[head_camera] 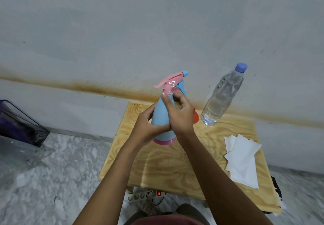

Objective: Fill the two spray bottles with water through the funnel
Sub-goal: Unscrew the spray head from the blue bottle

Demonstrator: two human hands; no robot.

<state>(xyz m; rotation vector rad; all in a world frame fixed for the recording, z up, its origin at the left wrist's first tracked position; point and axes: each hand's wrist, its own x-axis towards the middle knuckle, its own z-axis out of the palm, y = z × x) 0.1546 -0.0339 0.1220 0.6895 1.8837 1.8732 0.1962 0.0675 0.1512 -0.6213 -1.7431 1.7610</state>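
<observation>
Both hands grip spray bottle (pixel 162 119) — no legible writing.

Smooth matt plastic spray bottle (pixel 160 117); clear glossy plastic water bottle (pixel 221 98); grainy plywood worktop (pixel 175 165); white paper napkins (pixel 242 160).

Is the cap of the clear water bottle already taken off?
No, the blue cap sits on top of the clear water bottle, which stands on the wooden table away from both hands.

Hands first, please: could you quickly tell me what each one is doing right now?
Left hand: closed around the blue spray bottle body.
Right hand: gripping the bottle's neck below the pink sprayer head.
</observation>
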